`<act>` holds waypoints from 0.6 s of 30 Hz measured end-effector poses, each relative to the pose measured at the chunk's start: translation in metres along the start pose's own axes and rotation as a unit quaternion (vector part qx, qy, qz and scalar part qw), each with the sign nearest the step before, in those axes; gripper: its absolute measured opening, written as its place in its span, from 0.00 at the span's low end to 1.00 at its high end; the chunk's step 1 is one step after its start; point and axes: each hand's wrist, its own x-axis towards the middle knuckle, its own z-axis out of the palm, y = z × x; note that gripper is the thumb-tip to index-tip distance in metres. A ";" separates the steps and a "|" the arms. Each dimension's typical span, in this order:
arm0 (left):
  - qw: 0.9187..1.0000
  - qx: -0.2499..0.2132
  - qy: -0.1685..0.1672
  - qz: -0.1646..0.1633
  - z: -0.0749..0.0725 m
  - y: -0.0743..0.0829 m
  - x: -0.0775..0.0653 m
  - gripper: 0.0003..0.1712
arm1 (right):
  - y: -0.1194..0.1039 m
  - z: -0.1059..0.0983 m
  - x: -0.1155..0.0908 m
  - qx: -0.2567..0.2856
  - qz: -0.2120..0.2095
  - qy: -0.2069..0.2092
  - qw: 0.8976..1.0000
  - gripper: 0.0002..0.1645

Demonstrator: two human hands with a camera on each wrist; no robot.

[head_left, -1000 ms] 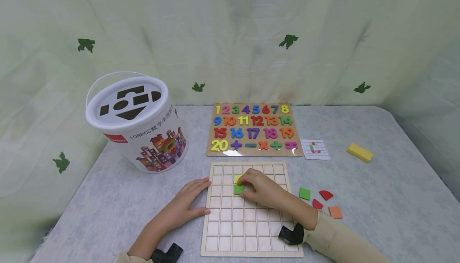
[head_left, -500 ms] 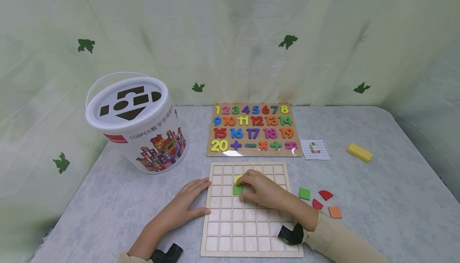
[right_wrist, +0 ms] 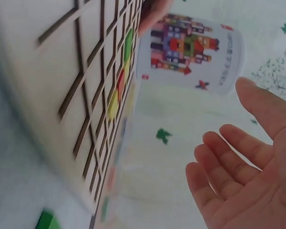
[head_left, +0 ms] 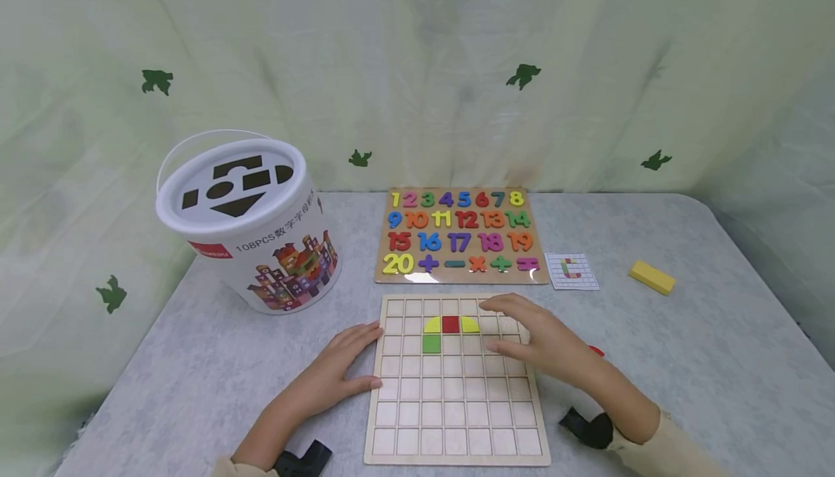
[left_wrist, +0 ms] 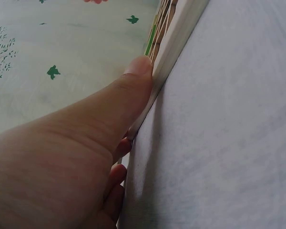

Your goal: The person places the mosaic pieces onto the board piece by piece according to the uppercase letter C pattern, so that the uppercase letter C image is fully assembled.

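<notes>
The wooden grid board (head_left: pixel 400 414) lies flat on the table. Set in its upper cells are a yellow rounded tile (head_left: pixel 433 326), a red square tile (head_left: pixel 450 325) and another yellow rounded tile (head_left: pixel 470 325) in a row. A green square tile (head_left: pixel 431 344) fills the cell below the left yellow one. My left hand (head_left: pixel 329 364) touches the board's left edge with extended fingers and thumb; the left wrist view shows the thumb (left_wrist: pixel 128 86) at the rim. Over the board's right side, my right hand (head_left: pixel 544 336) has fingers and thumb spread, nothing between them.
Behind the board lies a number puzzle (head_left: pixel 459 243), with a pattern card (head_left: pixel 572 272) beside it. A yellow block (head_left: pixel 652 277) is at the right, a white bucket (head_left: pixel 248 223) at the left. My right arm mostly hides loose tiles; a red one (head_left: pixel 596 351) peeks out.
My right hand has left the green tile and moved right, its fingers spreading apart. The red square and right yellow tile now show. My left hand stays put.
</notes>
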 end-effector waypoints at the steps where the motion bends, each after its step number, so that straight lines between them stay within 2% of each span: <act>1: 1.000 0.000 0.000 0.000 0.000 0.000 0.000 0.44 | 0.003 -0.003 -0.005 -0.006 0.000 0.008 1.000 0.31; 5: 1.000 -0.002 -0.001 -0.001 0.000 0.000 0.000 0.44 | 0.014 -0.012 -0.022 -0.024 0.008 0.032 0.999 0.32; 9: 1.000 0.002 0.000 0.000 0.001 -0.001 0.000 0.44 | 0.027 -0.016 -0.037 -0.034 0.025 0.037 0.998 0.32; 18: 1.000 0.001 -0.001 0.001 0.000 -0.001 0.000 0.44 | 0.052 -0.017 -0.057 -0.016 0.111 -0.010 0.994 0.30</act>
